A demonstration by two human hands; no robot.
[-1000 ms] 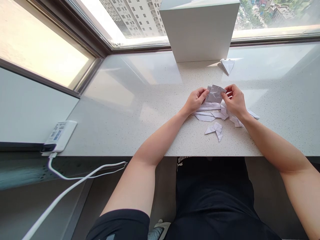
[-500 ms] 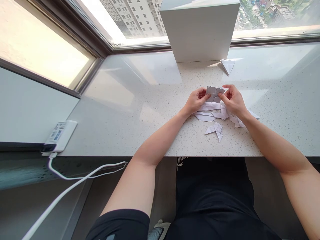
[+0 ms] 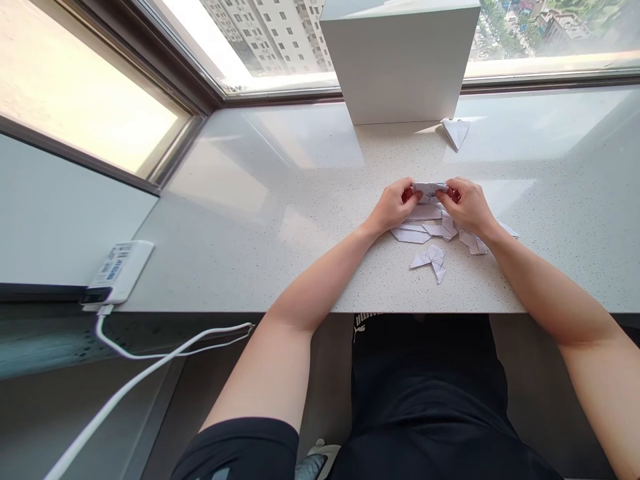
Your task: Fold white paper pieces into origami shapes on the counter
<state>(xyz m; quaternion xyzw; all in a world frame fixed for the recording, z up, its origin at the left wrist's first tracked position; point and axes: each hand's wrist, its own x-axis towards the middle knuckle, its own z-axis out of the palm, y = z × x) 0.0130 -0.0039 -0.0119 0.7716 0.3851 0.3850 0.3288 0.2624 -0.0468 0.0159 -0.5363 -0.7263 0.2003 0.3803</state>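
Note:
Between my two hands is a small piece of folded white paper point(image 3: 429, 189), held just above the countertop. My left hand point(image 3: 397, 203) pinches its left end, thumb on the near face. At the right end, my right hand point(image 3: 466, 202) grips it between thumb and curled fingers. Right below lie several folded paper strips point(image 3: 411, 233), some partly hidden by the hands. Closer to me rests a pointed folded paper piece point(image 3: 431, 261). One more folded paper point(image 3: 475, 243) sits under my right wrist.
A white box-like block point(image 3: 405, 73) stands at the window, with a folded paper triangle point(image 3: 456, 133) by its base. On the left, a white power bank point(image 3: 119, 272) with a white cable point(image 3: 130, 387) lies near the countertop's front edge.
The held paper has tipped, so its face looks shorter and folded over. My right hand's fingers have curled in and closed onto its right end.

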